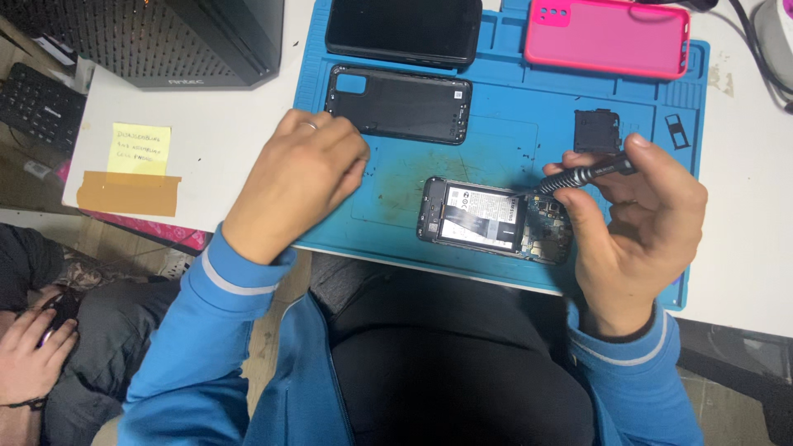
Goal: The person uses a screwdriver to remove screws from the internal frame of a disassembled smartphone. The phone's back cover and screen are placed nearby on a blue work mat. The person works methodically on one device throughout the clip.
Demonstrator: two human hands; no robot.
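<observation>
The opened smartphone (494,219) lies face down near the front edge of the blue repair mat (496,107), its battery and circuit board exposed upward for access. The right hand (640,227) is closed around a small black precision screwdriver (582,175), gripped near the handle end with the thumb and fingers; the tip angles down-left toward the board end of the phone, though contact with a screw cannot be confirmed at this resolution. The left hand (293,182) rests on the mat's left edge, fingers curled under; what they hold, if anything, cannot be seen.

Removed parts are set apart toward the back of the mat, away from the working area: the black rear cover (399,103) lies inside-up just behind the left hand, a small black inner cover plate (596,130) and a SIM tray (677,130) lie to the right. A pink phone case (607,35) and a second dark phone (403,30) sit at the far edge. The mat lies on a white tabletop (743,165).
</observation>
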